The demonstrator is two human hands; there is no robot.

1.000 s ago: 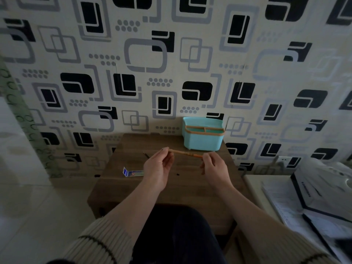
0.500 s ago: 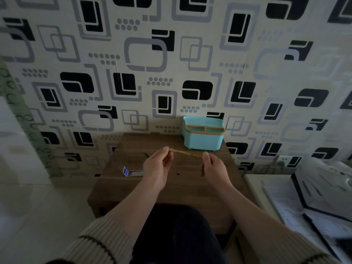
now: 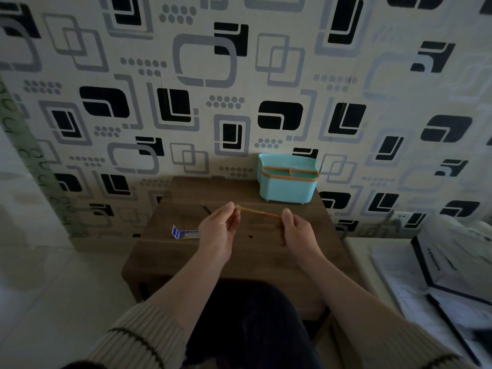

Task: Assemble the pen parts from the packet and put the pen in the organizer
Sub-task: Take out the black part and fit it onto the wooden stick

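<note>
I hold a thin orange pen barrel [image 3: 259, 211] level above the small wooden table [image 3: 186, 257]. My left hand [image 3: 219, 230] pinches its left end and my right hand [image 3: 295, 231] grips its right end. The teal organizer [image 3: 287, 186] with an orange rim stands at the table's back right, against the wall. A blue and white packet [image 3: 183, 233] lies flat on the table just left of my left hand. A thin dark pen part [image 3: 206, 209] lies on the table behind that hand.
The patterned wall rises directly behind the table. A white surface with papers and a dark-edged box [image 3: 436, 265] lies to the right. Pale floor [image 3: 53, 288] stretches to the left. My dark-clothed lap sits at the table's front edge.
Both hands stay on the barrel in nearly the same place. My fingers have shifted slightly on its ends.
</note>
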